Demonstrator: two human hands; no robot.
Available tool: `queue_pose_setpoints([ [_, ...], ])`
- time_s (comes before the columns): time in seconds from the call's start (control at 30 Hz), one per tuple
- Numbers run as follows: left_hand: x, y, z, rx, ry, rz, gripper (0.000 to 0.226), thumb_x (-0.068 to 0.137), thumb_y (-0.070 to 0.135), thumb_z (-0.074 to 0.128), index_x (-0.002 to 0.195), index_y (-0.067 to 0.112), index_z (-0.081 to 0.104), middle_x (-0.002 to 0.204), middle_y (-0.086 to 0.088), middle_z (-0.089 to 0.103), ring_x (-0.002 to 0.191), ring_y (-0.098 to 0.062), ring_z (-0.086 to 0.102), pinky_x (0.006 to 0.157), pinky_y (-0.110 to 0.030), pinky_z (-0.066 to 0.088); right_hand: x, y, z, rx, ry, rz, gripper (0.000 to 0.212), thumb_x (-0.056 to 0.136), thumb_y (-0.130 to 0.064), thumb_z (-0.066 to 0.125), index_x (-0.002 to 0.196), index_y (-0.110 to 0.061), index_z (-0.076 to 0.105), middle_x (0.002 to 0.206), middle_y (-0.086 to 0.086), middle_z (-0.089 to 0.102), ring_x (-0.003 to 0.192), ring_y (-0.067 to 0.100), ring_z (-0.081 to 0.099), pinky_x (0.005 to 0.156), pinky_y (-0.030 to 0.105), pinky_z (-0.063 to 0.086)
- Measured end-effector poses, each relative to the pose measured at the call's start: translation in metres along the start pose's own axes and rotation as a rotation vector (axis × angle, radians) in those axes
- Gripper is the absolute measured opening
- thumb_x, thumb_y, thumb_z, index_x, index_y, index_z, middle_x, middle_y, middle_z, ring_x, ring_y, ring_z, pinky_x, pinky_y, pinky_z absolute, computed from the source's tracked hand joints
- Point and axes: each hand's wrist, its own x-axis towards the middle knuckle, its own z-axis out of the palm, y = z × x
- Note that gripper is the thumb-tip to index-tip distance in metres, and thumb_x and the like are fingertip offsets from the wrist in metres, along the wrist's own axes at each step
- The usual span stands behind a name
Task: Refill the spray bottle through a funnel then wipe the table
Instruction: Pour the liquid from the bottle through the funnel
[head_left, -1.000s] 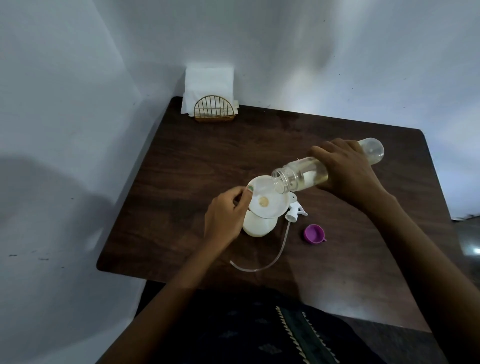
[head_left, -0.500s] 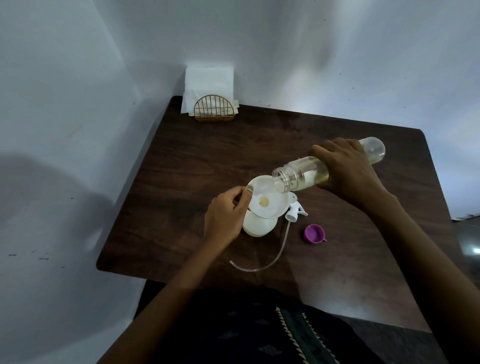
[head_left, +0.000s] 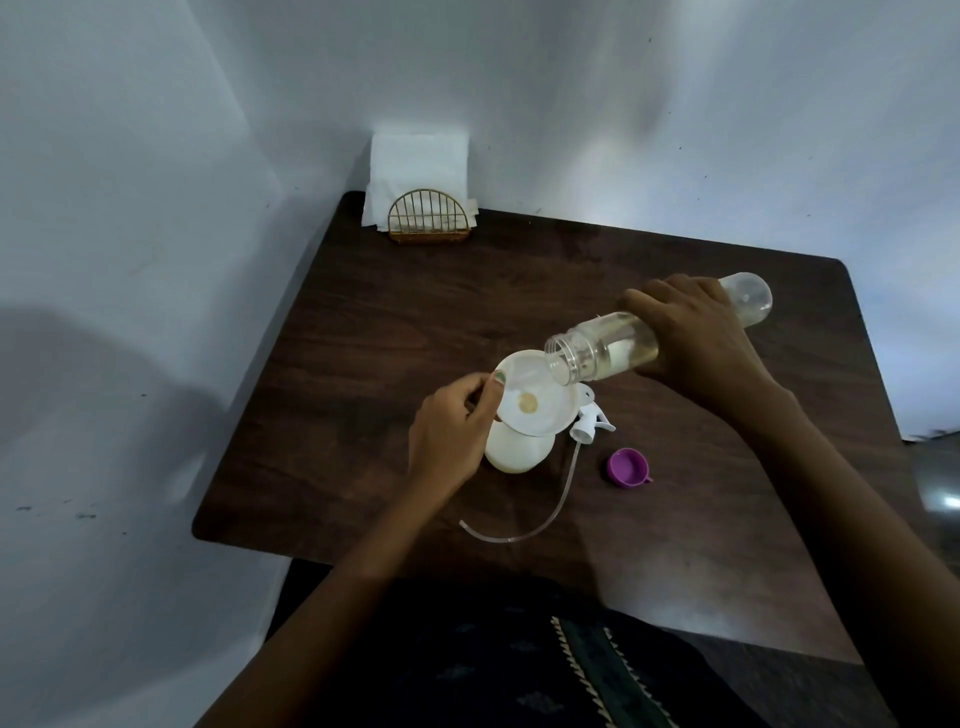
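Observation:
A white spray bottle (head_left: 519, 453) stands on the dark wooden table (head_left: 395, 332) with a white funnel (head_left: 540, 405) seated in its neck. My left hand (head_left: 452, 431) pinches the funnel's left rim. My right hand (head_left: 691, 338) grips a clear plastic bottle (head_left: 597, 348) holding pale liquid, tipped nearly flat with its open mouth over the funnel's right edge. The spray head (head_left: 589, 422), with its long clear tube (head_left: 535, 514), lies on the table just right of the spray bottle.
A purple cap (head_left: 627, 467) lies to the right of the spray head. A gold wire holder with white napkins (head_left: 421, 187) stands at the table's back left corner against the wall. White walls close in at the left and back.
The clear bottle's base has risen a little in my right hand, tipping it slightly more. My left hand and the funnel have stayed put.

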Motion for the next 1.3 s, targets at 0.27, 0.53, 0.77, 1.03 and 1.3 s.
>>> queue_pose_setpoints([
  [0.27,-0.0003,-0.0001,-0.0002,0.002,-0.009,0.006,0.052,0.083,0.064,0.037,0.085,0.024,0.068,0.069,0.001,0.066,0.068,-0.017,0.066,0.065,-0.052,0.056,0.0000,0.0004,0.0002,-0.002,-0.013,0.004,0.052,0.054,-0.016,0.084,0.099,-0.012,0.059,0.092,0.011,0.063,0.086,0.034,0.056,0.080,0.044,0.040],
  [0.53,0.0010,-0.0011,0.0000,0.006,-0.005,0.003,0.052,0.083,0.064,0.037,0.085,0.023,0.068,0.070,0.001,0.067,0.069,-0.017,0.066,0.066,-0.051,0.056,-0.0005,0.0015,0.0003,-0.001,-0.001,0.001,0.050,0.055,-0.016,0.082,0.099,-0.012,0.058,0.090,0.010,0.063,0.085,0.033,0.056,0.079,0.043,0.040],
  [0.77,0.0007,-0.0010,-0.0006,0.011,-0.010,0.015,0.050,0.083,0.063,0.036,0.080,0.023,0.066,0.066,0.001,0.064,0.067,-0.018,0.065,0.065,-0.052,0.054,-0.0002,0.0016,-0.0005,-0.001,0.000,-0.005,0.047,0.058,-0.018,0.081,0.099,-0.013,0.058,0.091,0.009,0.063,0.085,0.033,0.056,0.079,0.043,0.039],
  [1.03,0.0012,-0.0028,0.0002,0.023,-0.006,0.004,0.050,0.083,0.064,0.037,0.085,0.024,0.068,0.068,0.003,0.066,0.069,-0.016,0.066,0.066,-0.051,0.055,-0.0002,0.0007,-0.0008,0.001,0.000,-0.006,0.048,0.058,-0.019,0.081,0.099,-0.012,0.059,0.091,0.011,0.063,0.086,0.035,0.057,0.080,0.045,0.040],
  [1.3,0.0018,-0.0024,0.0003,0.021,-0.010,-0.001,0.049,0.084,0.062,0.038,0.084,0.024,0.067,0.069,0.002,0.066,0.069,-0.016,0.066,0.065,-0.052,0.055,0.0005,0.0015,-0.0019,-0.007,-0.012,-0.002,0.050,0.056,-0.018,0.082,0.100,-0.012,0.059,0.092,0.011,0.064,0.087,0.035,0.057,0.080,0.045,0.040],
])
